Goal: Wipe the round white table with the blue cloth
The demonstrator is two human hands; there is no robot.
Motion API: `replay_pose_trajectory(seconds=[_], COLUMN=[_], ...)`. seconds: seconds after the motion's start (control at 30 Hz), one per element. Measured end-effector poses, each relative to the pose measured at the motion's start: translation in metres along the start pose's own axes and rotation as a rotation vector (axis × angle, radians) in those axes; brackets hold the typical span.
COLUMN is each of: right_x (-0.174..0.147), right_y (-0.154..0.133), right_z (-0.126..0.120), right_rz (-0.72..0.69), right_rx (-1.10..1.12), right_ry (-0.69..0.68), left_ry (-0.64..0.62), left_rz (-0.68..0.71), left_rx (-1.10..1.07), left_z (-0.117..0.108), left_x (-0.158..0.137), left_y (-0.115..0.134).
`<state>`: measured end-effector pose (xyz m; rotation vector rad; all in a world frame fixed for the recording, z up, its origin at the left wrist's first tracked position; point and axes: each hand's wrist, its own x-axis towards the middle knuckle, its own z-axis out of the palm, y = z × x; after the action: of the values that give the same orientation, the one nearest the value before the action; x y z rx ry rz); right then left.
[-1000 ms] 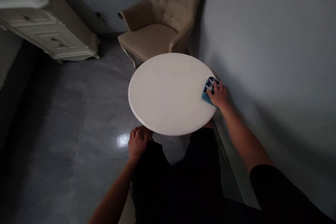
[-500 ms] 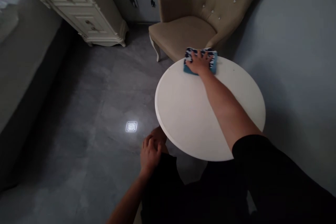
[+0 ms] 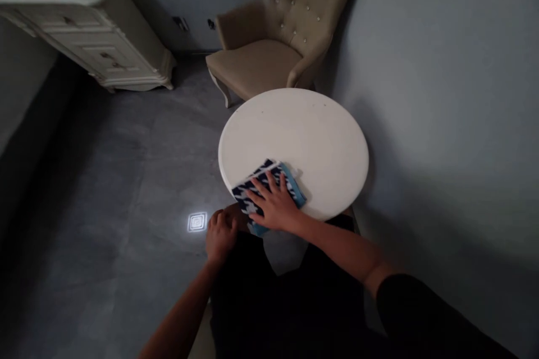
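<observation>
My right hand lies flat with fingers spread on a folded cloth, patterned in dark navy and white with a blue border. The cloth rests on the near left part of a round white table, and its lower left corner hangs past the rim. My left hand rests on my left knee, just left of the table's near edge. Its fingers bend loosely over the knee and hold nothing that I can see. A few small dark specks show on the far part of the tabletop.
Behind the table stands a tan tufted armchair. A white chest of drawers is at the far left, with a bed-like grey block beside it. The grey wall runs close along the right. A bright square light patch falls on the floor.
My right hand has slid the cloth from the table's far edge to its near left edge. My left hand stays on the knee. The view has shifted to the right.
</observation>
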<state>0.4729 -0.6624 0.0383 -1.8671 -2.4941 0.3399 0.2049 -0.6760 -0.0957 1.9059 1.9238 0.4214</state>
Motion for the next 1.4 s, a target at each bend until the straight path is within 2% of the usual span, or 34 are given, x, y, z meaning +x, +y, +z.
replay_pose_trajectory(seconds=[0.07, 0.13, 0.2, 0.27, 0.33, 0.4, 0.5, 0.57, 0.67, 0.73, 0.8, 0.87, 0.93, 1.0, 1.07, 1.17, 1.27, 1.33, 1.4], right_x=[-0.064, -0.111, -0.138, -0.144, -0.129, -0.096, -0.022, 0.034, 0.117, 0.166, 0.205, 0.231, 0.243, 0.246, 0.244, 0.236, 0.216, 0.188, 0.147], right_y=[0.031, 0.073, 0.121, 0.171, 0.217, 0.256, 0.298, 0.311, 0.310, 0.297, 0.280, 0.265, 0.256, 0.254, 0.256, 0.253, 0.235, 0.216, 0.192], right_z=[0.007, 0.011, 0.010, 0.002, -0.009, -0.023, -0.041, -0.052, -0.063, -0.067, -0.066, -0.063, -0.059, -0.056, -0.054, -0.054, -0.054, -0.051, -0.045], right_rz=[0.101, 0.250, 0.409, 0.549, 0.644, 0.707, 0.767, 0.786, 0.779, 0.760, 0.725, 0.674, 0.631, 0.605, 0.589, 0.572, 0.532, 0.475, 0.403], right_rx=[0.009, -0.007, -0.053, -0.092, -0.100, -0.088, -0.054, -0.031, -0.009, -0.008, -0.021, -0.046, -0.071, -0.073, -0.044, 0.008, 0.005, -0.016, -0.034], right_ry=[-0.031, -0.043, -0.018, 0.022, 0.049, 0.074, 0.117, 0.142, 0.151, 0.145, 0.138, 0.134, 0.137, 0.154, 0.176, 0.184, 0.155, 0.137, 0.130], left_ry=[0.005, 0.004, 0.000, -0.010, -0.025, -0.017, 0.063, 0.072, -0.034, -0.134, -0.241, -0.380, -0.618, -0.844, -0.916, -0.864, -0.790, -0.743, -0.714], left_rz=[-0.009, -0.006, 0.007, 0.023, 0.032, 0.022, 0.051, 0.132, 0.235, 0.233, 0.147, -0.005, -0.184, -0.346, -0.486, -0.622, -0.688, -0.724, -0.749], left_rx=[0.015, 0.038, 0.056, 0.060, 0.045, 0.011, -0.070, -0.142, -0.308, -0.498, -0.778, -1.109, -1.417, -1.603, -1.664, -1.668, -1.637, -1.598, -1.560], left_z=[0.000, 0.001, 0.002, 0.003, 0.002, -0.001, -0.013, -0.024, -0.042, -0.051, -0.055, -0.053, -0.047, -0.040, -0.034, -0.029, -0.030, -0.033, -0.036], left_x=[-0.005, -0.008, -0.009, -0.008, -0.008, -0.010, -0.012, -0.011, 0.002, 0.016, 0.033, 0.051, 0.071, 0.090, 0.107, 0.121, 0.121, 0.118, 0.115], left_y=[0.005, 0.009, 0.012, 0.015, 0.016, 0.018, 0.025, 0.038, 0.074, 0.103, 0.129, 0.149, 0.161, 0.168, 0.171, 0.175, 0.181, 0.187, 0.196])
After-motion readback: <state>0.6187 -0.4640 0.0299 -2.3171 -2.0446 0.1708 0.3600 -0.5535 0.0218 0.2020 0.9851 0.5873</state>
